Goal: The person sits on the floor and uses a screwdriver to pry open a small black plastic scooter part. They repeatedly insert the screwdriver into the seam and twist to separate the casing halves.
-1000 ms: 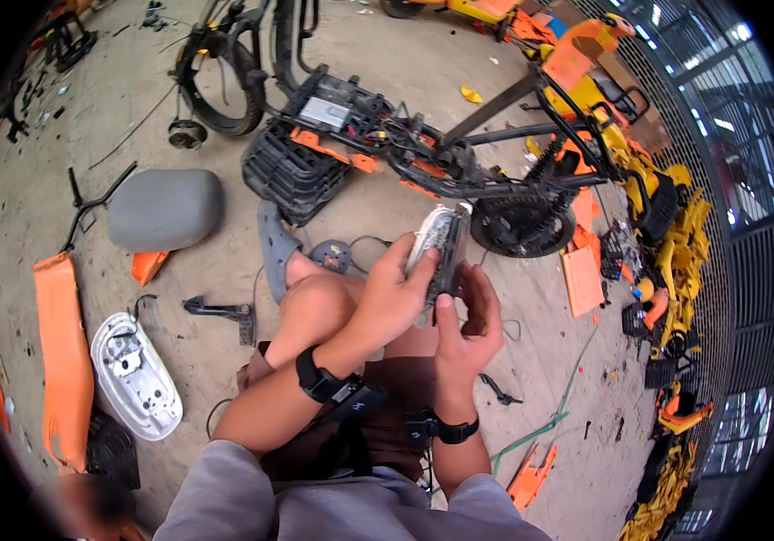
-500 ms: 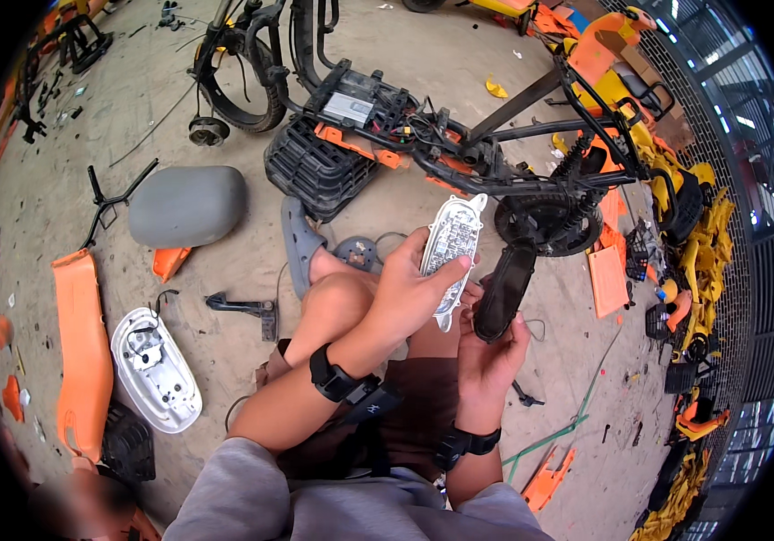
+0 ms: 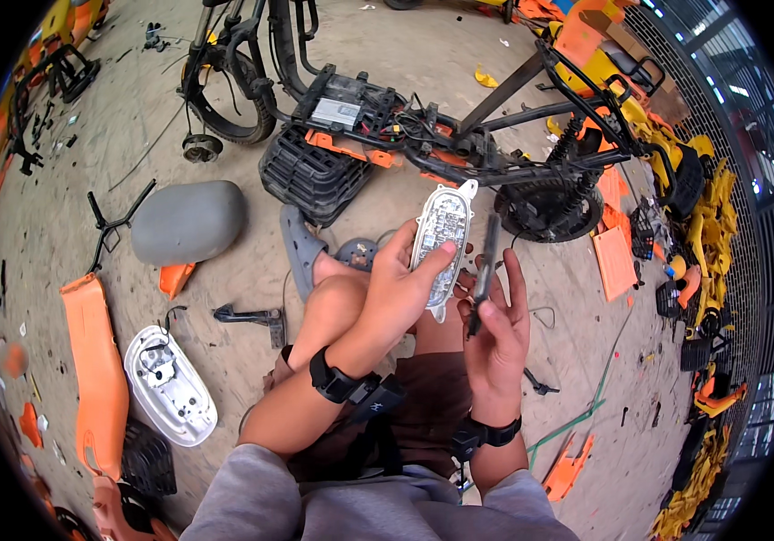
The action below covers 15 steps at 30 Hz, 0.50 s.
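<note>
My left hand (image 3: 398,287) is closed around a clear, silver-backed scooter lamp (image 3: 442,230), a long oval with mounting tabs at its ends; the thumb lies across its face. Just right of it, my right hand (image 3: 499,352) holds a dark oval lamp cover (image 3: 490,257) between thumb and fingers. That cover stands nearly edge-on, so its face is hidden. Lamp and cover are close together but apart. On the floor to the left lies a white oval housing (image 3: 170,386) with a black fitting and wire inside.
A stripped scooter frame (image 3: 459,135) stands ahead, with a black crate (image 3: 315,174) beneath it. Around me lie a grey rounded case (image 3: 190,221), an orange panel (image 3: 96,379), a black kickstand-like bracket (image 3: 251,316) and a green strap (image 3: 576,420). Yellow and orange parts are heaped along the right wall.
The dark cover in my right hand has turned from showing its face to nearly edge-on, and my right fingers have spread upward. The lamp stays in my left hand, shifted slightly left.
</note>
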Motion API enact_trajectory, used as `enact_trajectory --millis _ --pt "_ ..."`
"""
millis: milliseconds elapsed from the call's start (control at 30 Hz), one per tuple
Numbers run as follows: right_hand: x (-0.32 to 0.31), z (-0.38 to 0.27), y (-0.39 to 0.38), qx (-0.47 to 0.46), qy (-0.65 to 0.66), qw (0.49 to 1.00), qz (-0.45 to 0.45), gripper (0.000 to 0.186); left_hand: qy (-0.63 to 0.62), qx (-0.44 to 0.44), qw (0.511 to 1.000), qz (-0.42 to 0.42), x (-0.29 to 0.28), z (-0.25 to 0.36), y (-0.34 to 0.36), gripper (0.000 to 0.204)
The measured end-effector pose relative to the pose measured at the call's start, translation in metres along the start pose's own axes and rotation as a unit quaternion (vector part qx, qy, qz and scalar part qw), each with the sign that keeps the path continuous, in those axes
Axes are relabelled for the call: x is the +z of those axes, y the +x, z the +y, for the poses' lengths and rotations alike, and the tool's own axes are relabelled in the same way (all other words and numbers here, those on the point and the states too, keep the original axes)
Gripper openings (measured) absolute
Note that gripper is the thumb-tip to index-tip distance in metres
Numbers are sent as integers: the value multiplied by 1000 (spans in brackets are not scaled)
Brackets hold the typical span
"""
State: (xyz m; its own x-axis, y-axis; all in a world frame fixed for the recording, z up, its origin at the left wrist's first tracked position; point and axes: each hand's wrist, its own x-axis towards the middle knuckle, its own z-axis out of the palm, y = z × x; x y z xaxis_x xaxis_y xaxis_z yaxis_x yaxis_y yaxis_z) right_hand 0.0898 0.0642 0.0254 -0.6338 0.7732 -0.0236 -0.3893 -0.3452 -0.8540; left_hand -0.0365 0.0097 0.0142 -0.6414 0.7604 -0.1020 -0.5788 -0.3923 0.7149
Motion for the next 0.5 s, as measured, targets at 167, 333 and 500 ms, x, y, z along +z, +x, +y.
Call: enact_trajectory --millis 167,333,500 --pt "8 8 10 -69 -129 988 44 65 44 27 999 -8 -5 -6 1 25" --pt "2 8 14 -98 -179 977 66 56 46 -2 999 -30 -8 -9 0 27" --pt "-4 6 18 -120 -296 945 70 49 76 12 997 -6 -2 -7 -3 26"
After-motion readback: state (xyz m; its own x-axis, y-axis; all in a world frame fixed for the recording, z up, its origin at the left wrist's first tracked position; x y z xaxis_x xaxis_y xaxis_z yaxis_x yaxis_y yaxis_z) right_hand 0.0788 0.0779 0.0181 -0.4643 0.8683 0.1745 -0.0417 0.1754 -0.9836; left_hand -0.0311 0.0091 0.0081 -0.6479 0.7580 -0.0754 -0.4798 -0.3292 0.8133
